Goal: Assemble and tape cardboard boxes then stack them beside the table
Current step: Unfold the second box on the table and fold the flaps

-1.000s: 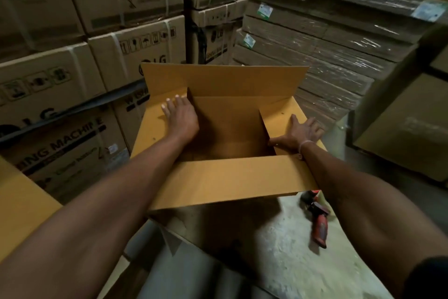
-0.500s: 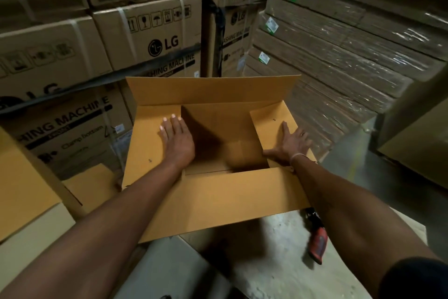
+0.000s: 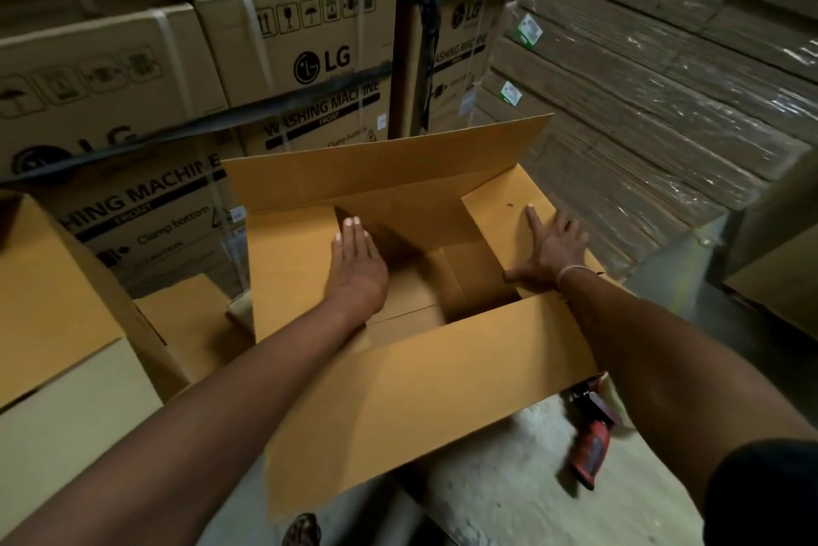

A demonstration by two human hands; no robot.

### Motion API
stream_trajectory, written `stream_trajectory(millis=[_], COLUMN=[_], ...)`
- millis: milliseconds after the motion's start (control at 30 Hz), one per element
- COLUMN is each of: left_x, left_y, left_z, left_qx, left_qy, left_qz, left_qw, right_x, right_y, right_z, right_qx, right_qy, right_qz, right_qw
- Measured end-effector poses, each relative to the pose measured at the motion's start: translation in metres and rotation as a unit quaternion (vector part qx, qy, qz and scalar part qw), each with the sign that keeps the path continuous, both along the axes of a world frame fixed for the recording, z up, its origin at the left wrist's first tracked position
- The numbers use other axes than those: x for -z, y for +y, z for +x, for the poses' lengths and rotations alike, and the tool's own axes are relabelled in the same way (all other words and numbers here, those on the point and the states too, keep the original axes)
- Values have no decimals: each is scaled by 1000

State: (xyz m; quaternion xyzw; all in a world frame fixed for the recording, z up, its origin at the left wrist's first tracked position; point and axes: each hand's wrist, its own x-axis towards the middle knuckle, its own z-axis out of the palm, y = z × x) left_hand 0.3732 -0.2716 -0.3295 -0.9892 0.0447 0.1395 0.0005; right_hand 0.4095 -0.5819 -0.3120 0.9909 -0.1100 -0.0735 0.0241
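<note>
Stacked washing-machine cartons (image 3: 283,54) and shrink-wrapped bundles of flat cardboard (image 3: 655,103) walled in the space behind a pale, scuffed surface (image 3: 500,497). On that surface stood the open cardboard box (image 3: 416,386), its far flap raised and its near flap leaning out toward the person. A red-handled tape dispenser (image 3: 591,441) lay on the surface just beside the box's right near corner, and more plain boxes (image 3: 57,324) sat to the left.

Thin corrugated board like this looked light and fairly stiff, but likely to crease or spring back along its scored folds. It would probably handle best with flat palms spread over the flaps, then held by the side walls or corners when lifted.

Both hands lay open. Its fingers straight and together, the left hand (image 3: 356,269) pressed flat on the left inner flap. The right hand (image 3: 555,247) rested on the right inner flap with fingers fanned and the thumb out toward the opening. Neither hand gripped anything. By appearances, the short flaps were being folded down ahead of the long ones, with taping not yet done.
</note>
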Motion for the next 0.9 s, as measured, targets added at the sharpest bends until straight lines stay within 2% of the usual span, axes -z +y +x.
stream_trajectory(millis=[100, 167, 300, 367, 433, 467, 533, 600, 667, 767, 900], left_x=[-8, -17, -48, -72, -100, -114, -133, -138, -133, -127, -119], left_y=[4, 8, 18, 21, 24, 26, 30, 36, 44, 51, 43], left_z=[3, 7, 27, 44, 62, 70, 86, 100, 113, 119, 107], left_qx=[90, 186, 358, 387, 380, 364, 306, 238, 200, 201, 207], left_qy=[-48, -104, -227, -313, -368, -377, -350, -284, -196, -95, -84], left_qz=[8, -17, -90, -105, -98, -94, -85, -85, -97, -124, -101], left_qw=[995, 977, 901, 861, 843, 846, 881, 925, 955, 967, 969], right_x=[-4, -8, -24, -41, -57, -63, -69, -69, -68, -68, -54], right_y=[3, 7, 20, 29, 36, 39, 45, 51, 58, 68, 72], right_z=[-3, -5, -13, -24, -40, -49, -67, -79, -82, -86, -98], right_qx=[16, 28, 53, 54, 31, 16, -4, -22, -40, -16, 81], right_qy=[20, 39, 66, 86, 103, 108, 107, 78, 59, 91, 130], right_qz=[10, 28, 79, 104, 101, 91, 55, 17, 1, 26, 33], right_qw=[1000, 998, 993, 989, 989, 990, 993, 997, 997, 995, 988])
